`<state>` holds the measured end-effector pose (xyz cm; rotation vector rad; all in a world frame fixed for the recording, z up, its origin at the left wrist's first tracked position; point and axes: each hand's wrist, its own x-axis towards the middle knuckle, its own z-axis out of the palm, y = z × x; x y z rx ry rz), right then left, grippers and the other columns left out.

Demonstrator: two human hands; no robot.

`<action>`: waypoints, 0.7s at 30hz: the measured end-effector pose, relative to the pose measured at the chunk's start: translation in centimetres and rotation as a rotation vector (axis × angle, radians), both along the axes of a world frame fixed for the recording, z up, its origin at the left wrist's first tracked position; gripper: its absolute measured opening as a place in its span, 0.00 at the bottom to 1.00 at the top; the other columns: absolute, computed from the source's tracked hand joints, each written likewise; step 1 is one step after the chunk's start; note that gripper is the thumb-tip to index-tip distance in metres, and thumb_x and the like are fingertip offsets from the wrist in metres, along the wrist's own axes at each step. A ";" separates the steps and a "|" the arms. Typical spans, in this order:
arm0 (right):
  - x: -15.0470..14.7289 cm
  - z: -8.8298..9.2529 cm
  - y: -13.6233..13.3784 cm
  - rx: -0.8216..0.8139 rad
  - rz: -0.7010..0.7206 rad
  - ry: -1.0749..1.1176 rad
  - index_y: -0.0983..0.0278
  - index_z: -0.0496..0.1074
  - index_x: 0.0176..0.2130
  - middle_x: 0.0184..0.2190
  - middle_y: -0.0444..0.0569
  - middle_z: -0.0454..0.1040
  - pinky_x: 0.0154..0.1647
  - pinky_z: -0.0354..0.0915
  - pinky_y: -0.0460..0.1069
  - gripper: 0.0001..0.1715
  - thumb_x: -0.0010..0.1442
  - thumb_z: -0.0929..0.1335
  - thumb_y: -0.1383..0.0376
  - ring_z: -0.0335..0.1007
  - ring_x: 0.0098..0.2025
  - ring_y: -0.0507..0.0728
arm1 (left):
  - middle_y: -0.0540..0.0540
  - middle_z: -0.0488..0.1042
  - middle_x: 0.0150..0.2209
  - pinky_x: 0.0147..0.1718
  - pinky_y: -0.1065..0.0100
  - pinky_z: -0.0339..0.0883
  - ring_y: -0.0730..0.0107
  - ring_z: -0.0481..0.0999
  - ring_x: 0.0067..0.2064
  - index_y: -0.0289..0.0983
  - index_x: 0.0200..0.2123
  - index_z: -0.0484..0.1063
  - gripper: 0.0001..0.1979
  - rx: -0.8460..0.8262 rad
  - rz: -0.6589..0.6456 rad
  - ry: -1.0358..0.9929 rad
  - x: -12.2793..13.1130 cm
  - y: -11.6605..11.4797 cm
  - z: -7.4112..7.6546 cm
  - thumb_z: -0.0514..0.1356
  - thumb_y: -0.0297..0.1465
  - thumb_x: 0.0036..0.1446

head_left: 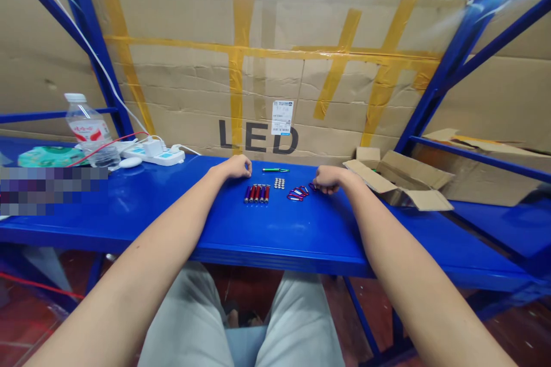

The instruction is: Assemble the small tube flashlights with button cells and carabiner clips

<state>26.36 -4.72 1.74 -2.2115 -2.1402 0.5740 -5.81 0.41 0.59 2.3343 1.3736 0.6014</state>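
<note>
My right hand [328, 179] rests on the blue table with curled fingers, pinching a small dark red carabiner [312, 186] at its fingertips. Just left of it, several red and purple carabiners [298, 192] lie fanned out. My left hand [238, 167] sits at the back of the table, its fingers curled in and nothing visible in them. In front of that hand is a row of small red and purple metal tubes [257, 194], like mini flashlight bodies. Small round silver pieces [279, 183] form a grid between tubes and carabiners. Behind them lies a thin green pen-like tool [275, 170].
An open cardboard box [398, 178] stands at the right. On the left are a white power strip [155, 153], a plastic bottle [92, 132] and a turquoise pack [54, 156]. A large cardboard sheet [189, 86] closes off the table's back, between blue rack posts.
</note>
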 end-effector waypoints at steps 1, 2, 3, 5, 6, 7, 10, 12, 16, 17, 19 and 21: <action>0.2 0.1 0.1 0.026 0.011 -0.013 0.69 0.76 0.32 0.20 0.51 0.75 0.21 0.65 0.49 0.08 0.53 0.70 0.65 0.67 0.18 0.54 | 0.50 0.73 0.20 0.25 0.71 0.58 0.71 0.70 0.24 0.38 0.21 0.75 0.04 -0.024 0.000 0.003 -0.1 0.0 0.0 0.64 0.25 0.36; 0.3 0.0 0.3 0.064 0.023 -0.019 0.69 0.76 0.35 0.21 0.51 0.75 0.21 0.64 0.48 0.09 0.52 0.70 0.67 0.67 0.18 0.54 | 0.51 0.72 0.18 0.24 0.71 0.58 0.71 0.69 0.23 0.38 0.20 0.75 0.04 -0.051 0.000 0.003 -0.2 0.0 0.0 0.64 0.25 0.37; 0.5 0.0 0.5 0.098 0.039 -0.020 0.67 0.76 0.39 0.23 0.50 0.76 0.22 0.64 0.48 0.13 0.51 0.70 0.68 0.68 0.19 0.54 | 0.51 0.71 0.17 0.23 0.71 0.58 0.71 0.68 0.22 0.38 0.20 0.74 0.03 -0.085 -0.003 0.005 -0.2 0.0 0.1 0.63 0.25 0.37; 0.7 -0.2 0.9 0.133 0.103 -0.004 0.64 0.75 0.43 0.26 0.49 0.76 0.22 0.63 0.47 0.17 0.50 0.70 0.69 0.68 0.21 0.53 | 0.51 0.71 0.17 0.23 0.71 0.57 0.71 0.68 0.20 0.38 0.19 0.73 0.03 -0.149 -0.018 0.013 -0.2 -0.2 0.3 0.62 0.25 0.37; 0.7 -0.4 1.0 0.133 0.139 0.010 0.63 0.75 0.43 0.26 0.48 0.76 0.22 0.63 0.47 0.17 0.50 0.70 0.70 0.69 0.22 0.53 | 0.51 0.71 0.17 0.23 0.71 0.58 0.71 0.68 0.21 0.38 0.19 0.73 0.03 -0.172 -0.030 0.017 -0.2 -0.3 0.5 0.62 0.25 0.37; 0.7 -0.5 1.2 0.122 0.168 0.027 0.63 0.75 0.41 0.27 0.47 0.76 0.22 0.62 0.46 0.15 0.50 0.69 0.70 0.68 0.22 0.53 | 0.51 0.71 0.17 0.23 0.71 0.58 0.71 0.69 0.21 0.38 0.19 0.73 0.03 -0.189 -0.040 0.018 -0.1 -0.4 0.6 0.62 0.24 0.36; 0.6 -0.7 1.2 0.071 0.210 0.065 0.64 0.74 0.34 0.25 0.46 0.74 0.21 0.60 0.45 0.11 0.48 0.68 0.73 0.68 0.23 0.52 | 0.49 0.72 0.18 0.22 0.71 0.56 0.70 0.70 0.22 0.38 0.19 0.73 0.03 -0.229 -0.043 0.013 0.0 -0.8 1.1 0.62 0.25 0.35; 0.4 -0.6 1.0 0.067 0.233 0.062 0.64 0.73 0.31 0.24 0.46 0.73 0.21 0.59 0.44 0.10 0.47 0.67 0.75 0.68 0.23 0.51 | 0.48 0.74 0.20 0.21 0.71 0.56 0.69 0.71 0.22 0.37 0.19 0.74 0.02 -0.256 -0.023 0.017 0.1 -1.1 1.4 0.62 0.26 0.36; 0.0 -0.2 0.6 0.073 0.268 0.040 0.65 0.73 0.28 0.23 0.46 0.73 0.22 0.59 0.44 0.09 0.45 0.67 0.75 0.67 0.22 0.51 | 0.45 0.75 0.22 0.21 0.70 0.56 0.68 0.72 0.24 0.37 0.21 0.75 0.03 -0.287 -0.013 0.067 0.0 -1.3 1.7 0.61 0.28 0.37; 0.0 -0.2 0.5 0.071 0.267 0.042 0.65 0.73 0.28 0.23 0.46 0.73 0.22 0.59 0.45 0.09 0.45 0.67 0.75 0.67 0.22 0.51 | 0.45 0.75 0.23 0.21 0.70 0.56 0.68 0.72 0.24 0.37 0.21 0.76 0.04 -0.292 -0.020 0.080 0.0 -1.3 1.7 0.61 0.28 0.38; -0.1 0.0 0.4 0.065 0.263 0.049 0.65 0.73 0.28 0.22 0.45 0.73 0.22 0.59 0.45 0.09 0.45 0.67 0.75 0.67 0.22 0.51 | 0.46 0.76 0.24 0.22 0.70 0.57 0.68 0.72 0.25 0.37 0.23 0.76 0.05 -0.300 -0.032 0.103 -0.2 -1.2 1.8 0.61 0.29 0.38; -0.2 0.0 0.3 0.057 0.258 0.043 0.65 0.74 0.30 0.22 0.45 0.73 0.23 0.59 0.45 0.09 0.45 0.68 0.74 0.67 0.23 0.51 | 0.46 0.76 0.25 0.23 0.70 0.58 0.69 0.72 0.27 0.36 0.25 0.76 0.06 -0.306 -0.052 0.133 -0.4 -1.1 2.0 0.60 0.29 0.39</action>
